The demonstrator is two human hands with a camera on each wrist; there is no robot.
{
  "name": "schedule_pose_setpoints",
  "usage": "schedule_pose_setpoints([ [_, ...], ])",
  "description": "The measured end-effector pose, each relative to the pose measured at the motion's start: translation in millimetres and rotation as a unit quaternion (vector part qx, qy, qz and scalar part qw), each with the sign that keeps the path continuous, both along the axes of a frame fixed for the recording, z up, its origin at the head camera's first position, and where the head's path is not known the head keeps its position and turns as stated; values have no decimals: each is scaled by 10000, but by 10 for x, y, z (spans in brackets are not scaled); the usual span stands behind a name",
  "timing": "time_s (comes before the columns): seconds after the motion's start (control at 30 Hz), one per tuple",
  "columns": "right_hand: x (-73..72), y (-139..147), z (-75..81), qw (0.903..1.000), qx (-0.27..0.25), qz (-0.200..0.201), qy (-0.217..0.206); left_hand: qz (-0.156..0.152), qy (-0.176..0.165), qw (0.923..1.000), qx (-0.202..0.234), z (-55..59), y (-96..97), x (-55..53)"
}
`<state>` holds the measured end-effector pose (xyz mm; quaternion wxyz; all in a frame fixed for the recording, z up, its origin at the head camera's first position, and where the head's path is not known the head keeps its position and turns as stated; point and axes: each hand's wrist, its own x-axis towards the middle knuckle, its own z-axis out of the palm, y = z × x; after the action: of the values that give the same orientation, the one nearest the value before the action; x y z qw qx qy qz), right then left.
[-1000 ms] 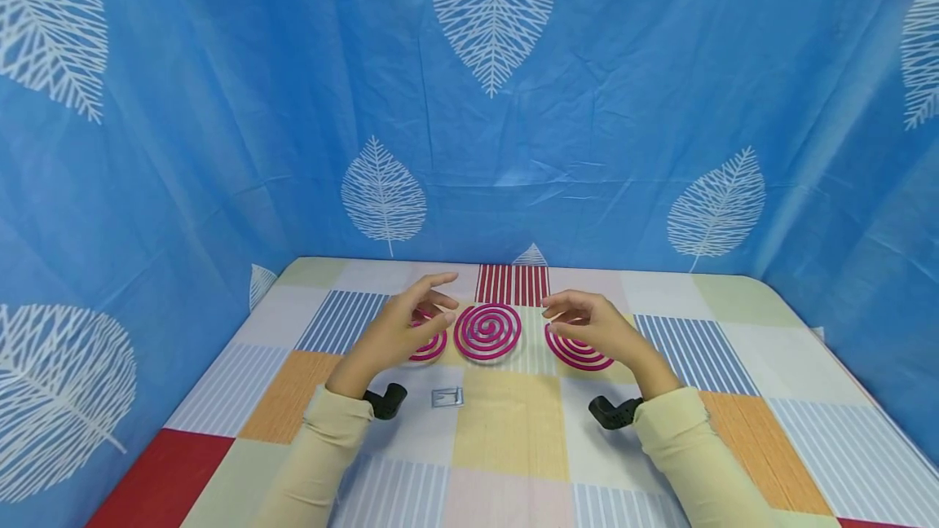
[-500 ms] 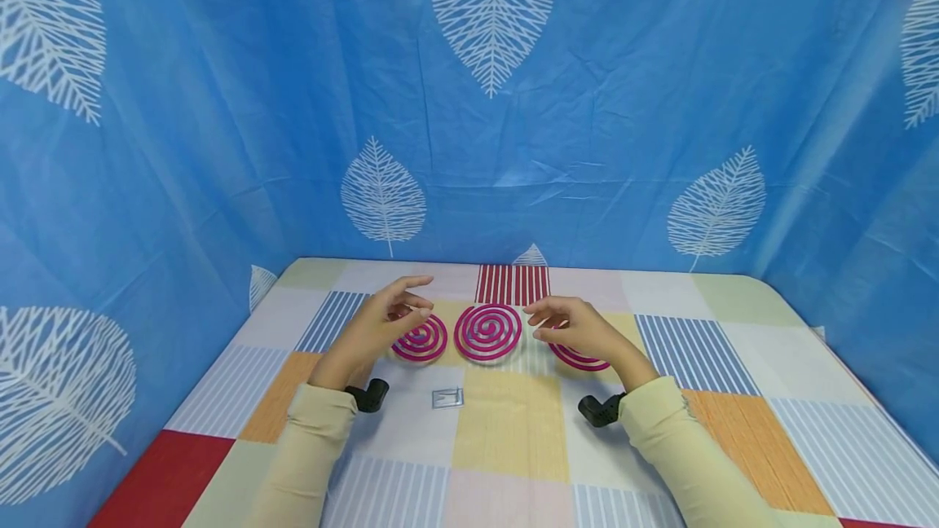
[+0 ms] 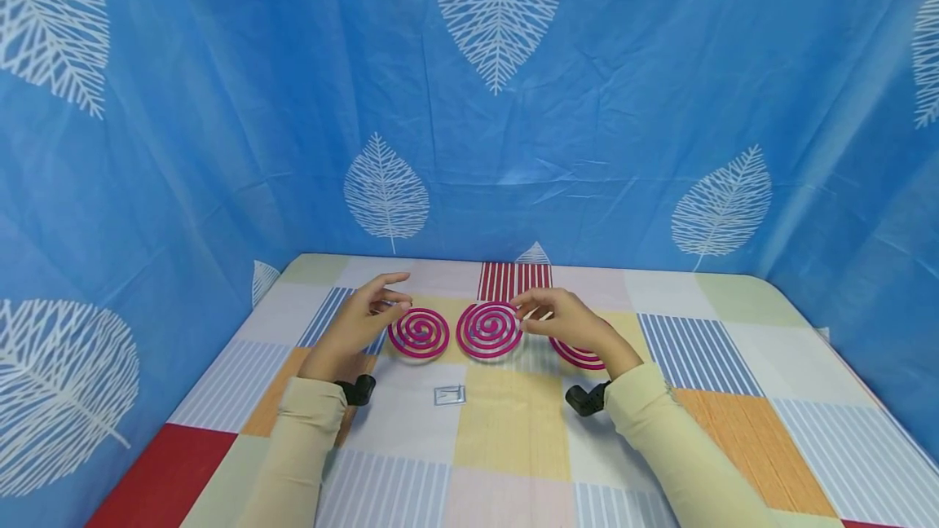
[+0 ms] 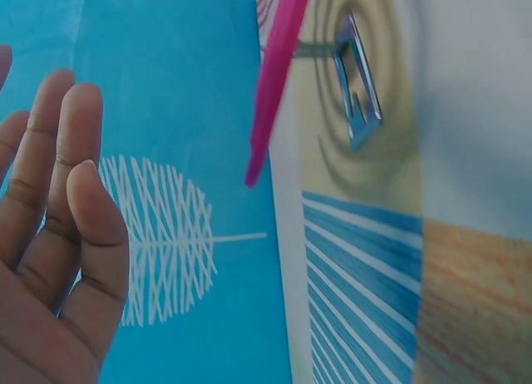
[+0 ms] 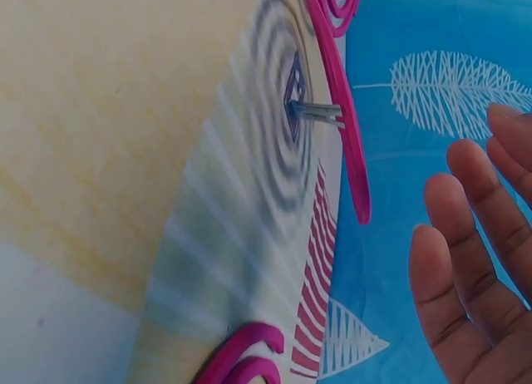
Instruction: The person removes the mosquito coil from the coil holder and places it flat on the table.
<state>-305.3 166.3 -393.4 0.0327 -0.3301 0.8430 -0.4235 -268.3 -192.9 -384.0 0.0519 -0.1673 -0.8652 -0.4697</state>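
Three magenta mosquito coils are in a row in the head view. My left hand (image 3: 350, 334), fingers loosely bent, is just beside the left coil (image 3: 418, 355). In the left wrist view that coil stands off the cloth on a metal stand (image 4: 359, 85), seen edge-on. The fingertips of my right hand (image 3: 565, 322) overlap the right edge of the middle coil (image 3: 489, 326). That coil too sits raised on a metal stand (image 5: 295, 101), as the right wrist view shows. Partly hidden behind my right hand and wrist is the right coil (image 3: 578, 360). Neither hand holds anything.
A flat loose metal coil stand (image 3: 449, 395) lies on the patchwork tablecloth (image 3: 513, 446), nearer to me than the coils. Blue curtain (image 3: 623, 104) with white leaf prints closes off the back and both sides. Black wrist cameras (image 3: 587, 400) hang under my sleeves.
Both hands have moved left. My left hand has come off the left coil, which now shows whole. My right hand has gone from the right coil to the middle coil's edge.
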Motion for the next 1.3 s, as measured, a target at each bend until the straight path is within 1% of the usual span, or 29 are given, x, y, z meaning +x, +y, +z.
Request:
schedule_pose_setpoints([
  [0.17, -21, -95, -4, 9999, -86, 15, -53, 45, -6, 10000, 49, -41, -89, -28],
  [0.23, -21, -135, -3, 9999, -116, -20, -83, 27, -9, 10000, 86, -54, -121, -31],
  [0.37, -32, -205, -3, 9997, -178, -102, -118, 108, -32, 9999, 98, -73, -181, -37],
  [0.47, -52, -260, -3, 9996, -225, -133, -124, 175, -72, 9997, 121, -89, -218, -41],
  [0.6, -82, -340, 6, 9996, -260, -123, -77, 178, -110, 9997, 88, -123, -248, -52],
  [0.7, -104, -394, 3, 9996, -262, -61, -77, 219, -284, 9994, 27, -160, -263, -66],
  [0.87, -124, -470, -18, 9993, -328, 50, -187, 328, -767, 9965, 1, -214, -280, -72],
  [1.0, -119, -528, -25, 9987, -349, 64, -360, 315, -1030, 9941, 85, -254, -288, -67],
  [1.03, -115, -542, -26, 9986, -343, 44, -410, 309, -1102, 9933, 162, -263, -287, -68],
  [1.07, -114, -555, -32, 9985, -332, 43, -438, 303, -1149, 9928, 181, -272, -285, -69],
  [1.13, -111, -581, -44, 9984, -312, 36, -461, 244, -1134, 9931, 164, -282, -278, -69],
  [1.23, -112, -620, -66, 9984, -304, 52, -481, 267, -1152, 9930, 72, -288, -262, -71],
  [1.3, -116, -645, -78, 9981, -334, 74, -504, 320, -1225, 9919, 15, -285, -251, -67],
])
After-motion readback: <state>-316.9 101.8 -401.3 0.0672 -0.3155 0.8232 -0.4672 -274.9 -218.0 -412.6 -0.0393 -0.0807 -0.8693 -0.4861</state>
